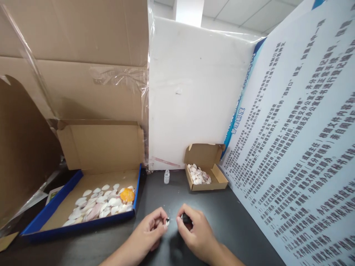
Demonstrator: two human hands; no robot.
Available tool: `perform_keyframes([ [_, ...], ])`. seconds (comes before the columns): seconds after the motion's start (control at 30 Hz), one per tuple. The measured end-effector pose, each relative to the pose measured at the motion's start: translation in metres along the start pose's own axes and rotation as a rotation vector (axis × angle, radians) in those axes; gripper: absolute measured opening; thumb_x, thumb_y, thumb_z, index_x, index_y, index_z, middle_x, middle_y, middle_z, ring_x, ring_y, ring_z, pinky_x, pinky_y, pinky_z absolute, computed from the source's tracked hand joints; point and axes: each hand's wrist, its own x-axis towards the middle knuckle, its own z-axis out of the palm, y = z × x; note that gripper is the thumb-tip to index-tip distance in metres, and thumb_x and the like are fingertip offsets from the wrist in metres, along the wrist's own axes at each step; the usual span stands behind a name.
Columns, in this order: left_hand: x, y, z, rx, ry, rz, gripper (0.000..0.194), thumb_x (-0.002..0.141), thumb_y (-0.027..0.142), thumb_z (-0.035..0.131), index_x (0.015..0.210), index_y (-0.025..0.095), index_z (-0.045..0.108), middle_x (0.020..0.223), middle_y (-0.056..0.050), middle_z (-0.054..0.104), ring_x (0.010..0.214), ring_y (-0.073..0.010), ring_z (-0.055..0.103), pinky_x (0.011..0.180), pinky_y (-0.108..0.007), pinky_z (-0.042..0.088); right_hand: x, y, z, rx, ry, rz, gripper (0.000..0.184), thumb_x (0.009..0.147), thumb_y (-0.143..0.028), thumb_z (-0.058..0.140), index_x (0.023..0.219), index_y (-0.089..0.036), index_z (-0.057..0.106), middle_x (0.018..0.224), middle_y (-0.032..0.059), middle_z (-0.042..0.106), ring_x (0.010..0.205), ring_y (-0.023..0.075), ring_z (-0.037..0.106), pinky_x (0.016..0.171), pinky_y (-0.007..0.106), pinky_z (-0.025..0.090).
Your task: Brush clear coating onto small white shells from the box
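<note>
My left hand (pixel 152 229) is closed in a pinch above the dark table. Between its thumb and index fingertip shows a small white and black piece (pixel 167 221), too small to name. My right hand (pixel 194 229), a short gap to the right, is curled around a black object (pixel 186 219). Most of that object is hidden by the fingers and palm, so its kind cannot be told. The two hands do not touch each other. Nearest beyond them stands a small clear glass vial (pixel 166 177) with a pale label, upright.
To the left, a blue-edged cardboard box (pixel 52 211) with its lid raised holds many white shells (pixel 97 202) and an orange scallop shell (pixel 127 195). A smaller open cardboard box (pixel 219 179) with shells stands back right. A white panel (pixel 199 92) and a printed banner (pixel 299 147) enclose the table.
</note>
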Motion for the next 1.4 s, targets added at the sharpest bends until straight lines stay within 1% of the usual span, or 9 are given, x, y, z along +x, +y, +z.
perform_keyframes([
  [0.1, 0.0, 0.0, 0.0, -0.008, -0.01, -0.001, 0.047, 0.078, 0.065, 0.065, 0.081, 0.023, 0.044, 0.058, 0.012, 0.03, 0.039, -0.0037, 0.019, 0.037, -0.018, 0.021, 0.0, 0.0, -0.001, -0.01, 0.034, 0.037, 0.016, 0.089, -0.029, 0.051, 0.076, -0.02, 0.052, 0.057, -0.0052, 0.043, 0.05, 0.0102, 0.042, 0.051, 0.022, 0.029],
  [0.27, 0.0, 0.001, 0.0, -0.017, 0.004, -0.002, 0.047, 0.078, 0.065, 0.065, 0.083, 0.023, 0.045, 0.059, 0.012, 0.032, 0.039, -0.0038, 0.018, 0.037, -0.018, 0.021, 0.0, 0.001, 0.0, 0.011, -0.031, -0.012, 0.014, 0.089, -0.029, 0.052, 0.079, -0.02, 0.054, 0.058, -0.005, 0.045, 0.051, 0.0103, 0.043, 0.051, 0.021, 0.029],
  [0.37, -0.001, 0.002, 0.001, -0.019, -0.004, -0.005, 0.047, 0.078, 0.064, 0.066, 0.081, 0.023, 0.044, 0.058, 0.012, 0.03, 0.04, -0.0039, 0.018, 0.038, -0.018, 0.021, 0.0, 0.002, 0.0, 0.0, 0.0, 0.019, 0.016, 0.09, -0.029, 0.051, 0.078, -0.02, 0.052, 0.056, -0.0059, 0.043, 0.05, 0.01, 0.041, 0.05, 0.022, 0.028],
  [0.7, -0.002, -0.002, -0.002, -0.001, 0.0, -0.003, 0.04, 0.083, 0.058, 0.064, 0.084, 0.023, 0.045, 0.059, 0.012, 0.033, 0.04, -0.0041, 0.021, 0.039, -0.018, 0.022, -0.001, -0.002, -0.001, -0.012, 0.01, -0.016, 0.015, 0.09, -0.028, 0.051, 0.076, -0.02, 0.052, 0.057, -0.0059, 0.043, 0.05, 0.0099, 0.042, 0.052, 0.022, 0.03],
  [0.83, -0.003, 0.005, -0.002, -0.001, 0.007, -0.014, 0.042, 0.082, 0.06, 0.064, 0.085, 0.022, 0.046, 0.059, 0.012, 0.033, 0.042, -0.0046, 0.022, 0.04, -0.019, 0.023, -0.001, -0.006, -0.001, -0.026, -0.016, -0.055, 0.012, 0.088, -0.025, 0.052, 0.077, -0.02, 0.054, 0.059, -0.0051, 0.047, 0.052, 0.01, 0.045, 0.053, 0.021, 0.032],
  [0.93, -0.004, 0.009, -0.002, 0.003, 0.007, -0.026, 0.042, 0.083, 0.059, 0.064, 0.084, 0.022, 0.046, 0.059, 0.012, 0.032, 0.043, -0.0048, 0.022, 0.041, -0.019, 0.025, -0.001, -0.009, -0.002, -0.071, 0.048, -0.035, 0.011, 0.086, -0.023, 0.053, 0.076, -0.019, 0.056, 0.061, -0.004, 0.05, 0.055, 0.0106, 0.047, 0.055, 0.021, 0.033],
  [1.07, -0.006, 0.01, -0.004, 0.021, 0.011, -0.044, 0.039, 0.085, 0.057, 0.063, 0.086, 0.021, 0.047, 0.06, 0.011, 0.034, 0.045, -0.0054, 0.024, 0.042, -0.019, 0.025, -0.001, -0.01, -0.005, -0.038, 0.018, -0.094, 0.01, 0.086, -0.023, 0.053, 0.078, -0.02, 0.057, 0.063, -0.0036, 0.052, 0.055, 0.0102, 0.046, 0.055, 0.021, 0.034],
  [1.23, -0.007, 0.01, -0.005, 0.038, 0.002, -0.056, 0.035, 0.088, 0.053, 0.061, 0.087, 0.021, 0.047, 0.061, 0.011, 0.033, 0.047, -0.0061, 0.025, 0.044, -0.019, 0.026, 0.0, -0.007, -0.005, -0.071, 0.058, -0.067, 0.009, 0.086, -0.021, 0.053, 0.078, -0.02, 0.058, 0.065, -0.0025, 0.055, 0.057, 0.0111, 0.047, 0.056, 0.022, 0.035],
  [1.4, -0.007, 0.012, -0.004, 0.045, 0.006, -0.053, 0.035, 0.088, 0.054, 0.061, 0.088, 0.021, 0.047, 0.061, 0.011, 0.033, 0.047, -0.0062, 0.025, 0.044, -0.02, 0.025, 0.0, -0.005, -0.004, -0.034, 0.028, -0.103, 0.008, 0.086, -0.021, 0.054, 0.079, -0.02, 0.058, 0.068, -0.0021, 0.056, 0.057, 0.0108, 0.047, 0.056, 0.022, 0.036],
])
